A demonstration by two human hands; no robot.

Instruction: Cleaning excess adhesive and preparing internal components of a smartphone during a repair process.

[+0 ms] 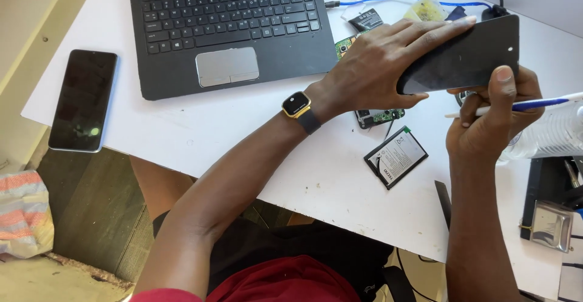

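Left hand (pixel 376 65): we had it spread flat over the black back cover (pixel 467 50), fingers wrapped along its top edge, gripping it above the white table (pixel 291 144).
Right hand (pixel 495 116): thumb pressed up on the cover's lower edge, the other fingers curled around a white and blue pen-like tool (pixel 534 103).
Already out: a loose battery (pixel 396 157) lay on the table just below our hands, and a green circuit board (pixel 379 117) peeked out under the left palm, so the teardown looked well underway to us.
Left to do: couldn't tell, honestly; parts were loose and nothing was reassembled.
Off to the side: laptop (pixel 228 28) and a dark smartphone (pixel 83 100), both untouched.
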